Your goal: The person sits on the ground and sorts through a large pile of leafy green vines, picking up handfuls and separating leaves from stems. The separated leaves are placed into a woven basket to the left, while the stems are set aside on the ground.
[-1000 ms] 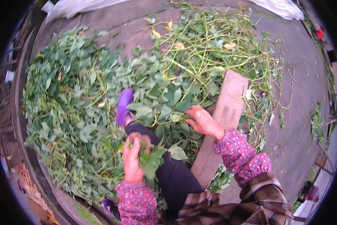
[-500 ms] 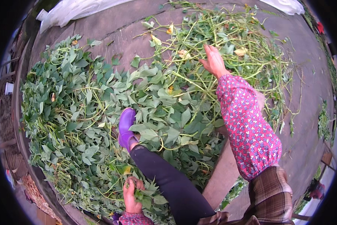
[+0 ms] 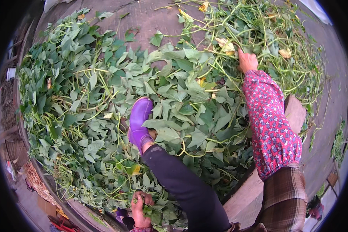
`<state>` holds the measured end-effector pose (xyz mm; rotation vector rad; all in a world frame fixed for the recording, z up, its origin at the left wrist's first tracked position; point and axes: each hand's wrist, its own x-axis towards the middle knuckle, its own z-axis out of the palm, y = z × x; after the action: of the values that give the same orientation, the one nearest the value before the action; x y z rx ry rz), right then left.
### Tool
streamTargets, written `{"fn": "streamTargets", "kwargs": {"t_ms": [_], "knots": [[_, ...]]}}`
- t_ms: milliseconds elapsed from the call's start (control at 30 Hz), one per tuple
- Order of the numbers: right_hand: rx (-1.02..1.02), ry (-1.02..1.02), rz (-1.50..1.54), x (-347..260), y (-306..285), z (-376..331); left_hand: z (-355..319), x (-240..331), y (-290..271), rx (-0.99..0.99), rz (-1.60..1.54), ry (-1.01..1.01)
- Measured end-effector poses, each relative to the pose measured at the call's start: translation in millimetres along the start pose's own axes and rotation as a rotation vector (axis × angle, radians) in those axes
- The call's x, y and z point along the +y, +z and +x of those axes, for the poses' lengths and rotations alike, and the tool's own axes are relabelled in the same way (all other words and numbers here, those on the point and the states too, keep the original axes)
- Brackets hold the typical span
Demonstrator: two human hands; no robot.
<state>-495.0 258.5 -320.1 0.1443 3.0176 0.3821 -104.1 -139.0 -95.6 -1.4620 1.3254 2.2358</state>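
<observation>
The left hand [image 3: 141, 208] is curled round a leafy sprig [image 3: 162, 214] beside the leg [image 3: 183, 183]; the right hand [image 3: 247, 62] reaches into tangled vines [image 3: 274, 42] at upper right, its grip indeterminable, where interlocking could cause snagging or tearing if pulled.

The leaves [image 3: 197, 137] are mostly mid to dark green, some with a paler, greyish cast, and the stems [image 3: 227, 58] run a light yellow-green. A few withered leaves [image 3: 285, 53] are yellow to tan. The shoe [image 3: 139, 120] is bright purple — the strongest single colour here — below a plain black trouser leg [image 3: 181, 181]. The right sleeve cover [image 3: 272, 123] is pinkish red, scattered with small white and blue-grey flowers; above it the shirt sleeve [image 3: 284, 193] is brown plaid with paler lines. The board [image 3: 296, 114] is pinkish brown, the floor [image 3: 143, 17] a dull purplish brown.
</observation>
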Motion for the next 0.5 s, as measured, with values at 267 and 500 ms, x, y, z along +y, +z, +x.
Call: {"fn": "streamTargets", "kwargs": {"t_ms": [267,500], "knots": [[-0.051,-0.019,0.349,32.4,-124.2,-60.4,-67.1,-15.5,-54.1,0.180,0.100,-0.153],[0.318,0.113,0.834,138.1,-321.1,-58.2,-119.8,-12.6,-61.7,-0.112,-0.175,0.147]]}}
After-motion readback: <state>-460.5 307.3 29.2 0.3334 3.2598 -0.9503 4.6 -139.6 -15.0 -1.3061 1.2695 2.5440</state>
